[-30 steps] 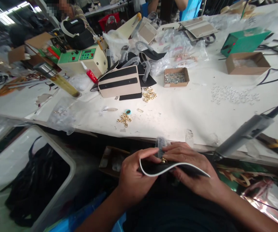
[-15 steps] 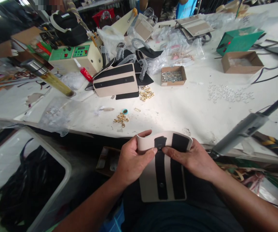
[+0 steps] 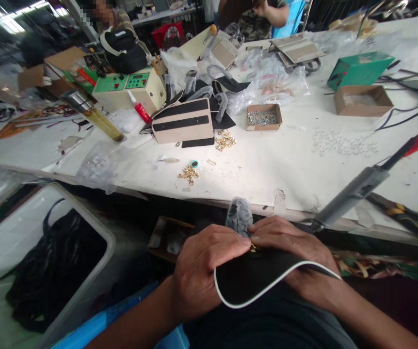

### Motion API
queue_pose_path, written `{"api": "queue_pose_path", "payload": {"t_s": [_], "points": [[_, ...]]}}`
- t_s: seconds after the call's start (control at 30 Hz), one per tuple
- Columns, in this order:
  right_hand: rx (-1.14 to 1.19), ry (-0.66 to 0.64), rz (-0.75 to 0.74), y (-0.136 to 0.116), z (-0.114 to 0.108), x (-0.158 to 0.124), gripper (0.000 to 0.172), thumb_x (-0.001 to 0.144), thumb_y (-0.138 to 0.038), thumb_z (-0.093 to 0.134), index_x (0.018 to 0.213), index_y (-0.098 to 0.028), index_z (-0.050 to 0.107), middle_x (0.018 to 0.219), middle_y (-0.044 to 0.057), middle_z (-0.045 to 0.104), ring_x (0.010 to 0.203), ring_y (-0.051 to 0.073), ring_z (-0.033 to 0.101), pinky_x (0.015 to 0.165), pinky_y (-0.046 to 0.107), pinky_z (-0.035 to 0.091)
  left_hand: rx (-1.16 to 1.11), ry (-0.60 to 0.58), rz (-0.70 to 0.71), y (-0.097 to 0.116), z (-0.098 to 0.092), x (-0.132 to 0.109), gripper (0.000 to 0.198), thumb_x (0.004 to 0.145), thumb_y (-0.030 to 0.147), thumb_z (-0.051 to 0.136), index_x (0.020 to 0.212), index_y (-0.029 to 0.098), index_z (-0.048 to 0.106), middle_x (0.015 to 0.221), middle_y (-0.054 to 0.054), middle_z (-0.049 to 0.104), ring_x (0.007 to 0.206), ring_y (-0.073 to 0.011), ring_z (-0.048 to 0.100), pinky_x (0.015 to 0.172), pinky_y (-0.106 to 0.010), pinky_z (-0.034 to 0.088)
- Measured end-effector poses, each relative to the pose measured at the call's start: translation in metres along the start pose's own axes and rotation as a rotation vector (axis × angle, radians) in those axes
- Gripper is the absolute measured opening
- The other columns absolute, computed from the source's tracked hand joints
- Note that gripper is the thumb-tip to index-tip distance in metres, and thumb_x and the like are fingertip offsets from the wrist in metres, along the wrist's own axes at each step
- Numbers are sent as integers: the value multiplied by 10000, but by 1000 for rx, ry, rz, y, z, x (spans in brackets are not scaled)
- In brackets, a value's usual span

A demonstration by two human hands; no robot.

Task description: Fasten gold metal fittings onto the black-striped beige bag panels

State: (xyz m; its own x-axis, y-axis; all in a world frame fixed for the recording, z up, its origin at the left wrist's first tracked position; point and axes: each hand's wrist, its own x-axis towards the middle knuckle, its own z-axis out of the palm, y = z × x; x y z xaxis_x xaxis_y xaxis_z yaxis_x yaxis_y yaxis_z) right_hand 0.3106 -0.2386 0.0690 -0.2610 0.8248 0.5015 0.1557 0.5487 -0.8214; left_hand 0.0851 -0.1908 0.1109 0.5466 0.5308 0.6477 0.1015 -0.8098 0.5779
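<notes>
In my lap is a bag panel [image 3: 256,278], its black face with a white edge turned up and bent into a curve. My left hand [image 3: 205,261] grips its left side, thumb and fingers closed at the upper edge. My right hand [image 3: 294,247] is wrapped round the right side, its fingers partly hidden under the panel. Between the fingertips of both hands shows a small gold metal fitting [image 3: 253,247]. Just beyond them a plastic-wrapped loop [image 3: 240,215], perhaps a handle, sticks up.
On the table [image 3: 231,182] lie gold fittings [image 3: 188,173], a striped beige-and-black panel [image 3: 183,121], a cardboard box of metal bits [image 3: 263,116] and a green device [image 3: 360,70]. A grey tool [image 3: 354,198] slants at right. A white bin [image 3: 109,242] stands left.
The panel has been turned over: its striped beige side faced up before, now its black side does. The gold fitting and the wrapped loop have come into view. Both hands have shifted their grip.
</notes>
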Motion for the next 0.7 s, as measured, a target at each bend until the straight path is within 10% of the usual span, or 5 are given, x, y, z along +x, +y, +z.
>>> {"api": "queue_pose_path", "payload": {"t_s": [0.3,0.7], "points": [[21,1,90,-3,0,-2,278,1050,-265,609,1304,-241,719,1131,87,744,1088,223,684,956,349,551,40,-1,-108,2,7,-13,504,838,68,814,1283,198,616,1005,-45,799,931,-177,771,875,-298,641],[95,187,664,16,11,5,180,925,-359,734,992,-194,760,906,13,788,841,207,725,743,271,562,-131,-34,-763,-39,25,-9,385,792,143,734,1161,249,764,1042,-2,810,944,-186,761,856,-258,605]]}}
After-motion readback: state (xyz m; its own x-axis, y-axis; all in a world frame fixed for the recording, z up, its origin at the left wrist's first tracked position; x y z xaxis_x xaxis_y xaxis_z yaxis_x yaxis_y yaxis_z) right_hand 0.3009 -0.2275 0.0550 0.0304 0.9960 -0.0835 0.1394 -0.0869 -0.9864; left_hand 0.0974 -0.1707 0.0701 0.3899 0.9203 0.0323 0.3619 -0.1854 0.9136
